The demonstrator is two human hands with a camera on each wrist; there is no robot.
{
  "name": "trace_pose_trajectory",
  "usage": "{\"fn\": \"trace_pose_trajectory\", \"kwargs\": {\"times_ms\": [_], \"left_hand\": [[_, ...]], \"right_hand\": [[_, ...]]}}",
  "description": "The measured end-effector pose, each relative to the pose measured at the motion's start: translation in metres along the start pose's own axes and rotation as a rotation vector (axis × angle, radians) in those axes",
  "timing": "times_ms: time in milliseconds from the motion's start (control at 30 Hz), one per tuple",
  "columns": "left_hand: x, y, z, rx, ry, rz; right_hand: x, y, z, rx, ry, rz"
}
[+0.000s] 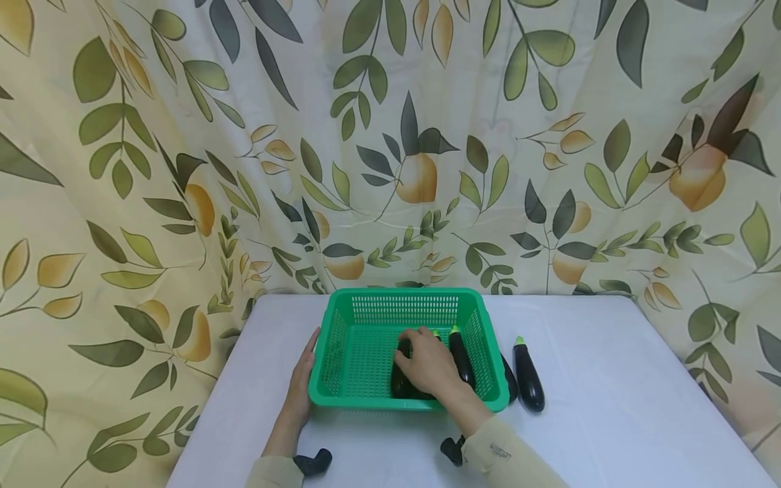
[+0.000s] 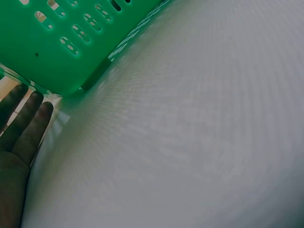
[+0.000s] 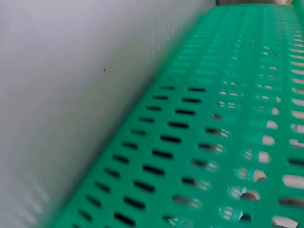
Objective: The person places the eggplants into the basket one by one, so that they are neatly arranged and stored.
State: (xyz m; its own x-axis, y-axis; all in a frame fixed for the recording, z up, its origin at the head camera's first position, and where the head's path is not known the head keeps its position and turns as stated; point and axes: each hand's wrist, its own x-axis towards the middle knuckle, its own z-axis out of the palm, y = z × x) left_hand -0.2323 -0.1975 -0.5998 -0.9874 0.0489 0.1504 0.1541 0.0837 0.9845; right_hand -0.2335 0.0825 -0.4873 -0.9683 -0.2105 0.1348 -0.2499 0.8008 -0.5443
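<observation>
A green plastic basket (image 1: 409, 404) with slotted walls holds several dark eggplants. My right hand (image 1: 430, 362) reaches in over the near rim, its curled fingers and thumb gripping an eggplant (image 1: 401, 385) that the hand partly covers. Right of that hand lies another eggplant (image 1: 462, 359) with a green stem end, and one more stem tip (image 1: 436, 334) peeks out behind the knuckles. Flat along the basket's left outer side rests my left hand (image 1: 302, 383); its straight fingers (image 2: 28, 118) show beside the basket corner in the left wrist view. Only the slotted wall (image 3: 190, 123) shows in the right wrist view.
Outside the basket's right wall lie two more eggplants, one (image 1: 509, 381) partly hidden by the basket and one (image 1: 528, 379) just beyond it. A white cloth (image 1: 598, 393) covers the table. Behind hangs a leaf-patterned curtain (image 1: 378, 224).
</observation>
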Motion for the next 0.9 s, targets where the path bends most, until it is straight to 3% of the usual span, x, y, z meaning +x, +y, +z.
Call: {"fn": "trace_pose_trajectory", "kwargs": {"times_ms": [300,900], "left_hand": [[-0.002,0.003,0.001,-0.015,-0.001,0.013],[-0.003,0.004,0.001,-0.011,0.003,0.006]], "right_hand": [[-0.006,0.006,-0.024,0.034,0.051,0.030],[-0.008,0.032,-0.051,0.029,0.090,0.072]]}}
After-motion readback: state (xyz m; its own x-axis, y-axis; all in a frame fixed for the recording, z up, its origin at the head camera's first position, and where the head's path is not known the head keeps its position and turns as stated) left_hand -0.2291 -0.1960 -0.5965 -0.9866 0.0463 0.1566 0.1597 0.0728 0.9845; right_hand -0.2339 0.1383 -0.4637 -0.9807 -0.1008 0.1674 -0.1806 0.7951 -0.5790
